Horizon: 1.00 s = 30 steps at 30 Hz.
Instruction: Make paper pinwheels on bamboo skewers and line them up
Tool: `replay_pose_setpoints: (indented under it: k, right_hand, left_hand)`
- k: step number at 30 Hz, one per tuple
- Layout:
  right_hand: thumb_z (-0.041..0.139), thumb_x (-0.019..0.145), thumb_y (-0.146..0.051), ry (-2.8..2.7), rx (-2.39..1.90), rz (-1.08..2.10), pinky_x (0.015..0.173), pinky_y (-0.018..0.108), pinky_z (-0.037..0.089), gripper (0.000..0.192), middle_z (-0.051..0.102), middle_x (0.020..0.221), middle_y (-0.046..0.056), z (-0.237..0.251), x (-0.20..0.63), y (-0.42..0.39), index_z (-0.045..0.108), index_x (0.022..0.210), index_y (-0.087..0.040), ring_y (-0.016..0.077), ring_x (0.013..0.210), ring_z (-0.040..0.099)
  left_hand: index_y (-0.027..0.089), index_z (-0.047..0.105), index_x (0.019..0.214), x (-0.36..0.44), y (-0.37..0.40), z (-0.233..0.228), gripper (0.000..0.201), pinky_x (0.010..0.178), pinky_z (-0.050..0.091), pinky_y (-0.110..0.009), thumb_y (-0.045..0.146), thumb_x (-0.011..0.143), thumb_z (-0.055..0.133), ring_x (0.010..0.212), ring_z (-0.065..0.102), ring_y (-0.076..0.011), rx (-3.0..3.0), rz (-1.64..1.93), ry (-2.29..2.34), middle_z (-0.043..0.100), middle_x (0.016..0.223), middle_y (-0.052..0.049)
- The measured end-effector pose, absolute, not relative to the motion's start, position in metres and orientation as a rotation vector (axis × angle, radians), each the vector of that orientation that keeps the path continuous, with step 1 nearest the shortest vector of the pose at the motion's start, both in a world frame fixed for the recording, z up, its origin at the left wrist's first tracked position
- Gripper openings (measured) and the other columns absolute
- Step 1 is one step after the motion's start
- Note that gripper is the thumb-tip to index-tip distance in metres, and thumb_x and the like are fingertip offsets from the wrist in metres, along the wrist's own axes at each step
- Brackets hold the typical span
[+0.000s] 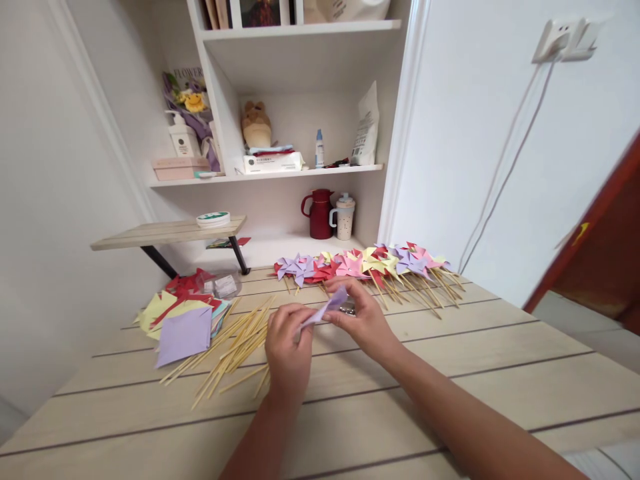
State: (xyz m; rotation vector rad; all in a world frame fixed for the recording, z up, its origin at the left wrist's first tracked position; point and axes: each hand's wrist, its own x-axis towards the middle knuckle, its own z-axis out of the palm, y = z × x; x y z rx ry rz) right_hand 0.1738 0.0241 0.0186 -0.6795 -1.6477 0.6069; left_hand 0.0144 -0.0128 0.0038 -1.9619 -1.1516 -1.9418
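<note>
A piece of purple paper (327,308) is held up between my two hands above the table. My left hand (290,343) pinches its lower left end, fingers curled. At the other end my right hand (361,320) grips it between thumb and fingers. Just behind the paper, partly hidden by my right hand, shows a small clear container (349,306) of shiny bits. Thin wooden sticks (235,347) lie loosely piled left of my left hand. Finished paper pinwheels (350,265) on sticks lie in a row beyond my hands, in purple, red, pink and yellow.
Purple paper sheets (185,335) and yellow and red ones (165,310) are stacked at the left, by a clear plastic box (226,287). Behind them stands a small raised shelf (165,235). A red jug (320,215) and a cup (345,219) stand in the back alcove.
</note>
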Motion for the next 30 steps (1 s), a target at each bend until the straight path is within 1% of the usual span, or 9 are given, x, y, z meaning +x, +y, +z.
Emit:
replay_pose_setpoints:
  k: [2,4,7,10,15,20,26,28,30]
  right_hand:
    - [0.077,0.079,-0.03,-1.699,-0.637,0.537,0.104,0.048,0.042,0.026,0.059,0.124,0.007,0.02,0.176,0.024,0.062,0.1,-0.028,0.0281,0.124,0.053]
    - [0.076,0.08,-0.028,-1.732,-0.609,0.488,0.106,0.047,0.041,0.025,0.055,0.13,0.007,0.021,0.178,0.024,0.061,0.1,-0.029,0.0275,0.13,0.049]
    - [0.076,0.08,-0.026,-1.76,-0.574,0.466,0.107,0.047,0.041,0.026,0.053,0.133,0.007,0.022,0.178,0.024,0.061,0.101,-0.029,0.0271,0.132,0.047]
    - [0.074,0.082,-0.025,-1.758,-0.548,0.467,0.109,0.048,0.04,0.026,0.055,0.133,0.007,0.023,0.178,0.022,0.061,0.103,-0.03,0.0267,0.132,0.048]
    - [0.071,0.085,-0.024,-1.732,-0.532,0.499,0.106,0.048,0.042,0.014,0.063,0.124,0.007,0.025,0.177,0.018,0.063,0.095,-0.029,0.0266,0.123,0.055]
    - [0.072,0.085,-0.027,-1.696,-0.529,0.549,0.1,0.046,0.047,0.008,0.069,0.112,0.006,0.025,0.176,0.017,0.064,0.088,-0.027,0.0255,0.113,0.061]
    - [0.074,0.085,-0.027,-1.683,-0.485,0.564,0.091,0.043,0.05,0.008,0.072,0.096,0.005,0.026,0.175,0.016,0.066,0.083,-0.026,0.0236,0.099,0.065]
    - [0.075,0.084,-0.028,-1.684,-0.462,0.564,0.089,0.043,0.051,0.009,0.072,0.089,0.004,0.027,0.175,0.016,0.066,0.082,-0.026,0.0232,0.094,0.066]
    - [0.075,0.084,-0.03,-1.682,-0.449,0.565,0.089,0.043,0.052,0.01,0.072,0.087,0.004,0.027,0.175,0.017,0.067,0.081,-0.026,0.023,0.092,0.066]
  left_hand:
    - [0.024,0.072,0.097,0.012,-0.017,0.006,0.021,0.08,0.048,-0.034,0.007,0.086,0.065,0.084,0.064,-0.0174,-1.915,-1.733,-1.004,0.07,0.09,-0.002]
    - [0.022,0.07,0.1,0.011,-0.02,0.009,0.023,0.083,0.047,-0.036,0.006,0.085,0.066,0.085,0.064,-0.0179,-1.864,-1.624,-0.913,0.07,0.092,-0.004]
    - [0.02,0.068,0.1,0.01,-0.022,0.012,0.021,0.083,0.046,-0.036,0.006,0.085,0.067,0.086,0.063,-0.0181,-1.842,-1.553,-0.872,0.069,0.093,-0.005]
    - [0.02,0.067,0.1,0.012,-0.024,0.013,0.021,0.083,0.046,-0.036,0.005,0.087,0.064,0.086,0.063,-0.0177,-1.873,-1.527,-0.874,0.069,0.092,-0.005]
    - [0.023,0.068,0.099,0.016,-0.027,0.013,0.02,0.081,0.047,-0.035,0.007,0.088,0.063,0.084,0.063,-0.0172,-1.904,-1.55,-0.873,0.069,0.091,-0.004]
    - [0.023,0.069,0.098,0.017,-0.028,0.014,0.018,0.081,0.047,-0.035,0.008,0.088,0.063,0.083,0.064,-0.0178,-1.916,-1.589,-0.895,0.07,0.091,-0.004]
    - [0.023,0.069,0.098,0.018,-0.028,0.014,0.019,0.082,0.047,-0.036,0.009,0.086,0.066,0.084,0.064,-0.0177,-1.911,-1.635,-0.922,0.07,0.09,-0.003]
    - [0.023,0.069,0.098,0.018,-0.027,0.013,0.019,0.084,0.047,-0.037,0.009,0.085,0.068,0.084,0.064,-0.0177,-1.91,-1.65,-0.926,0.07,0.09,-0.003]
    - [0.023,0.069,0.098,0.017,-0.027,0.012,0.019,0.085,0.047,-0.037,0.01,0.085,0.068,0.084,0.064,-0.0178,-1.91,-1.66,-0.93,0.071,0.09,-0.003]
